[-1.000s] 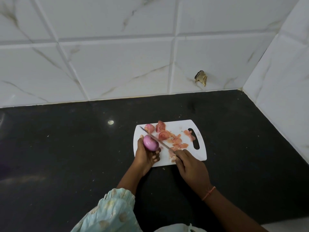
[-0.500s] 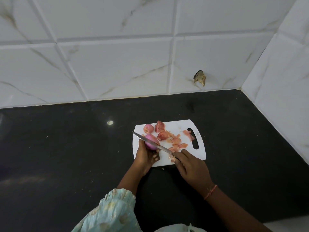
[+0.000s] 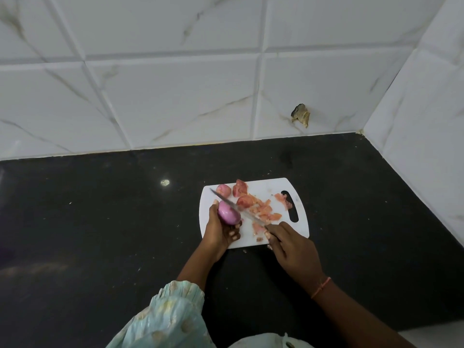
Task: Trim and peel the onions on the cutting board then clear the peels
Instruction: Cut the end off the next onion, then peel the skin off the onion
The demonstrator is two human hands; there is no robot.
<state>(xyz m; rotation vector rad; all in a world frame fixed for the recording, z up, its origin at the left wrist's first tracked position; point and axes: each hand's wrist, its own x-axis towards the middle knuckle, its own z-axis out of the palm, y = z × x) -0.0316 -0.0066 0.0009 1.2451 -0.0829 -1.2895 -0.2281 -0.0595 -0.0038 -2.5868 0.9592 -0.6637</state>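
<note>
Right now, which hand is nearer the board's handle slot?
Right. The right hand, holding the knife, sits just below the slot; the left hand, holding an onion, is at the board's opposite end.

My right hand (image 3: 292, 243) hides the knife (image 3: 241, 209) handle, so I can't tell its shape. My left hand (image 3: 221, 232) covers the underside of the purple onion (image 3: 228, 213). My forearms leave the frame at six o'clock.
</note>
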